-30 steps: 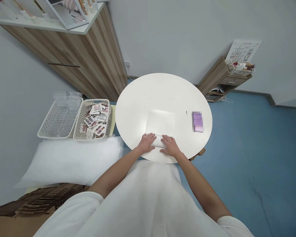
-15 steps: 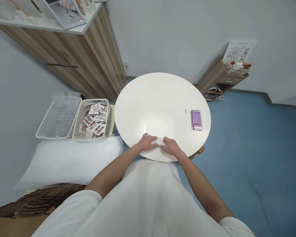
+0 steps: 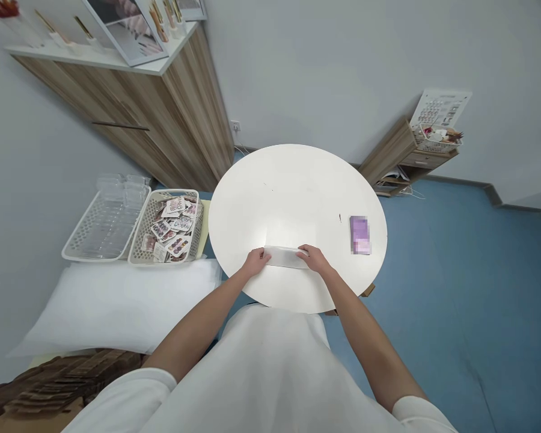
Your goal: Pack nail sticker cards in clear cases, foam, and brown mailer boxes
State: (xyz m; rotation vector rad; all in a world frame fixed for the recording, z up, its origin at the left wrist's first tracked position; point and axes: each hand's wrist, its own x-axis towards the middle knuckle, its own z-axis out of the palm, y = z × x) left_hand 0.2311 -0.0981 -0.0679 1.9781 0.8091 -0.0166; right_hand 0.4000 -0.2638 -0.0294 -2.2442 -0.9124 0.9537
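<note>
Near the front edge of the round white table, a folded strip of thin white sheet (image 3: pixel 286 258), perhaps packing foam, lies sideways between my hands. My left hand (image 3: pixel 256 263) is closed on its left end, thumb on the near side. At the right end my right hand (image 3: pixel 314 258) grips it, thumb over its top edge. Whether anything lies inside the folds is hidden. A purple box (image 3: pixel 359 235), blurred by coarse pixels, rests at the right of the tabletop (image 3: pixel 293 180), apart from both hands.
Left of the table stand a white basket (image 3: pixel 130 260) of printed sachets and another basket (image 3: pixel 67 249) of clear plastic trays. Below them lies a stack of white sheets (image 3: pixel 126 307), with brown cardboard (image 3: pixel 72 385) under it. A wooden cabinet (image 3: pixel 198 114) and small shelf (image 3: pixel 388 150) stand behind.
My hands have moved apart, the left one outward to the left. The white sheet between them now shows as a longer, wider strip. The camera view has tilted up slightly.
</note>
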